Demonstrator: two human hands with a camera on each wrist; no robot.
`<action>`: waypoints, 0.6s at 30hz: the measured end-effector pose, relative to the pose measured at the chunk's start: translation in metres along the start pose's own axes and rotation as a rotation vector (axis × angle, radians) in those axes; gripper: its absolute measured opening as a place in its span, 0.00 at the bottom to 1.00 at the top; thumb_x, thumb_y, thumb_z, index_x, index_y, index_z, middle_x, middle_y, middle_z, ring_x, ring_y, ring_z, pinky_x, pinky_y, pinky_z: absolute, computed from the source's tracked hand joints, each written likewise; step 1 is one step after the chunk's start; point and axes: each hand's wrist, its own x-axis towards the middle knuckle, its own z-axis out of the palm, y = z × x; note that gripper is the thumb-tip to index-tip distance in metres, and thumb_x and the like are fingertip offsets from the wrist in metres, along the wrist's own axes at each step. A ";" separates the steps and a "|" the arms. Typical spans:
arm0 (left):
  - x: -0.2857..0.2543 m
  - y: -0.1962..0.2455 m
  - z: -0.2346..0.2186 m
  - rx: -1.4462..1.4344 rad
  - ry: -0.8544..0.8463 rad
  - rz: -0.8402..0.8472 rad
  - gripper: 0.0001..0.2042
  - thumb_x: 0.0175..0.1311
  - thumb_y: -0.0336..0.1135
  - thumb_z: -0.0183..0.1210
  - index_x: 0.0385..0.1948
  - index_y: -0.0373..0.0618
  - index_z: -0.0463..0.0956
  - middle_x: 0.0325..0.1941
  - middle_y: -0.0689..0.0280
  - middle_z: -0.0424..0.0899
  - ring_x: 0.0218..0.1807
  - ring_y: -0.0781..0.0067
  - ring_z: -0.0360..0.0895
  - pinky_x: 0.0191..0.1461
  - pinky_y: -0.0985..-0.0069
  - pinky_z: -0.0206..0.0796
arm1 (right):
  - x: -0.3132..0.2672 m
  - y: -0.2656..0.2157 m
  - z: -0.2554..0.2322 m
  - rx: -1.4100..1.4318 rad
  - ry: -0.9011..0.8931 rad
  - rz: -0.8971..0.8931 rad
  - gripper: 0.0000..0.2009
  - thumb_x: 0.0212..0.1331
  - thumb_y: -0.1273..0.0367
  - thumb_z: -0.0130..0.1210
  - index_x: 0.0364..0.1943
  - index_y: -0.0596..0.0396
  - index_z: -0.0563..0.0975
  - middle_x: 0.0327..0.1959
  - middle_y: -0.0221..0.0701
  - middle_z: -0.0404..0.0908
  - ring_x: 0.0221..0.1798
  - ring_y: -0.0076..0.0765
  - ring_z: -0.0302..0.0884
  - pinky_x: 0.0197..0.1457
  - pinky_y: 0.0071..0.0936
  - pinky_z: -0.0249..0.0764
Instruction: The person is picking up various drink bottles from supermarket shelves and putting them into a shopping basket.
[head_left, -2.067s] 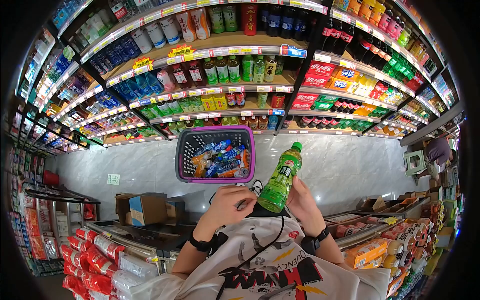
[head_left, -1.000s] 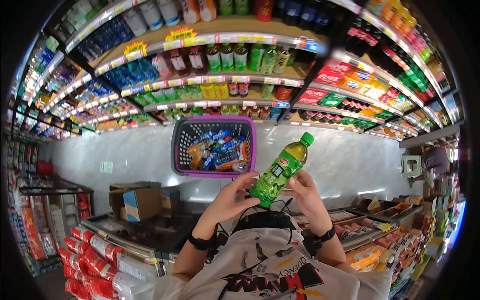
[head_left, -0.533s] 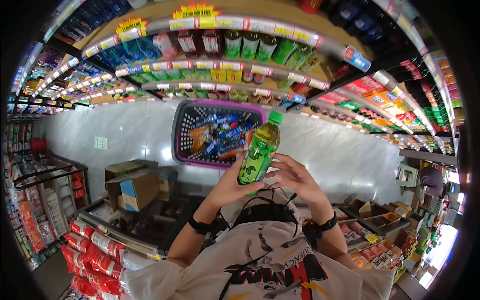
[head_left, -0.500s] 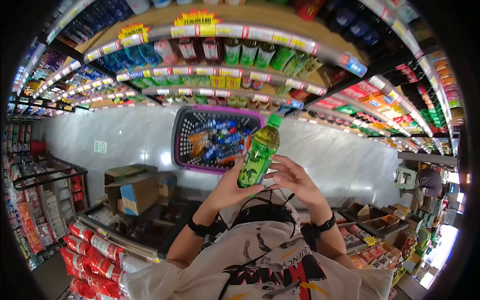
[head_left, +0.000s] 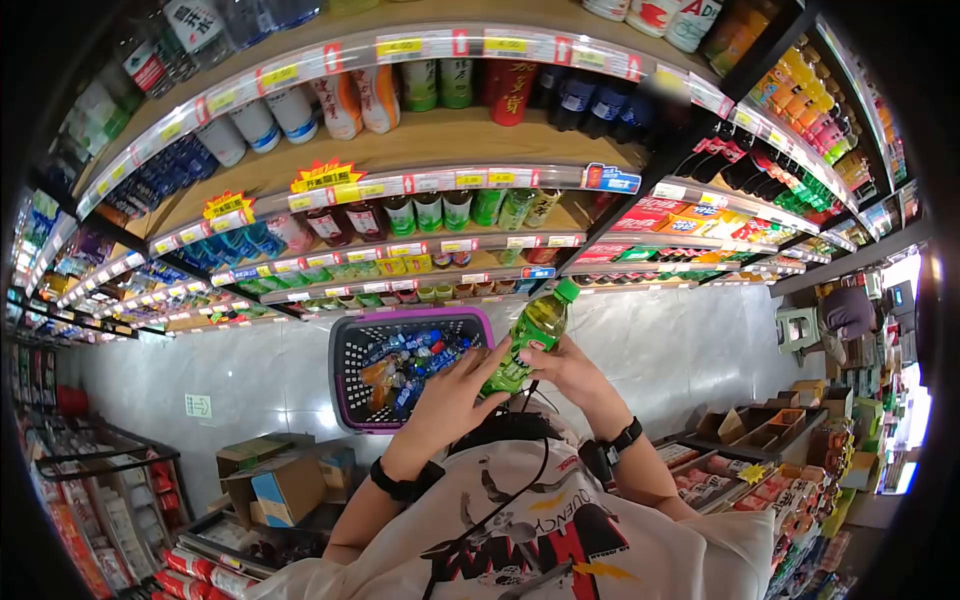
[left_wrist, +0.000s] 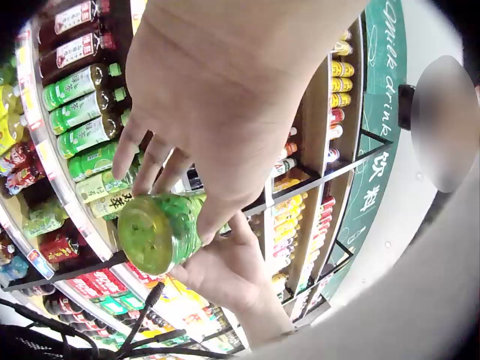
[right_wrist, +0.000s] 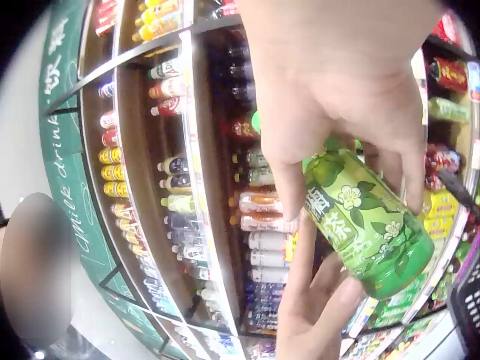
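A green tea bottle [head_left: 537,335] with a green cap is held tilted in front of my body, its cap pointing up and away. My left hand [head_left: 448,402] grips its lower part from the left, the thumb near the base. From the other side my right hand [head_left: 578,378] holds the upper part, thumb lying across the label. In the left wrist view the bottle's clear base [left_wrist: 148,238] faces the camera. The right wrist view shows the label's white blossoms [right_wrist: 349,197] between both hands.
A grey and purple shopping basket [head_left: 340,385] full of bottles and packs stands on the floor ahead, left of the bottle. Drink shelves [head_left: 440,133] rise beyond it. Cardboard boxes [head_left: 285,485] sit at left, and a green stool [head_left: 797,328] at right.
Earlier the right hand held the bottle while the left hovered by its base. Then the left took hold and the right fingers loosened; now both hands grip it. The head view has tilted up.
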 end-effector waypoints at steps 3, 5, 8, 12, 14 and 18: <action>0.015 -0.008 0.007 -0.014 0.024 0.097 0.33 0.65 0.42 0.64 0.72 0.52 0.64 0.62 0.54 0.76 0.56 0.47 0.78 0.58 0.59 0.73 | 0.015 -0.026 -0.028 -0.061 0.031 -0.073 0.27 0.57 0.73 0.69 0.61 0.54 0.71 0.54 0.27 0.80 0.53 0.29 0.80 0.54 0.28 0.75; 0.026 -0.005 0.005 -0.036 -0.036 0.053 0.30 0.65 0.41 0.65 0.69 0.49 0.68 0.68 0.54 0.74 0.62 0.45 0.76 0.65 0.58 0.69 | 0.058 -0.021 -0.070 -0.373 0.085 -0.433 0.27 0.52 0.74 0.69 0.58 0.55 0.73 0.50 0.28 0.83 0.51 0.30 0.81 0.55 0.29 0.75; 0.039 -0.002 -0.001 -0.108 -0.200 -0.078 0.23 0.66 0.43 0.64 0.62 0.48 0.76 0.60 0.53 0.81 0.60 0.47 0.78 0.63 0.60 0.70 | 0.112 -0.030 -0.121 -0.578 0.209 -0.529 0.29 0.46 0.75 0.72 0.57 0.57 0.75 0.51 0.33 0.85 0.51 0.31 0.83 0.57 0.33 0.77; 0.048 0.006 -0.001 -0.071 -0.117 -0.167 0.21 0.65 0.38 0.65 0.59 0.46 0.77 0.53 0.53 0.84 0.48 0.51 0.83 0.51 0.62 0.75 | 0.163 -0.044 -0.166 -0.553 0.322 -0.588 0.30 0.42 0.81 0.71 0.55 0.58 0.75 0.49 0.35 0.85 0.51 0.35 0.84 0.57 0.32 0.78; 0.051 0.007 0.001 -0.102 -0.066 -0.218 0.22 0.64 0.38 0.65 0.59 0.46 0.77 0.54 0.53 0.84 0.48 0.50 0.83 0.52 0.62 0.75 | 0.200 -0.037 -0.200 -0.592 0.332 -0.661 0.30 0.44 0.81 0.71 0.56 0.58 0.74 0.49 0.36 0.84 0.52 0.36 0.83 0.57 0.32 0.78; 0.048 0.003 0.014 -0.049 0.001 -0.317 0.24 0.63 0.38 0.67 0.61 0.46 0.76 0.54 0.53 0.84 0.49 0.50 0.84 0.53 0.62 0.75 | 0.241 -0.047 -0.216 -0.642 0.338 -0.751 0.29 0.47 0.80 0.68 0.58 0.58 0.73 0.52 0.41 0.82 0.56 0.40 0.82 0.60 0.32 0.77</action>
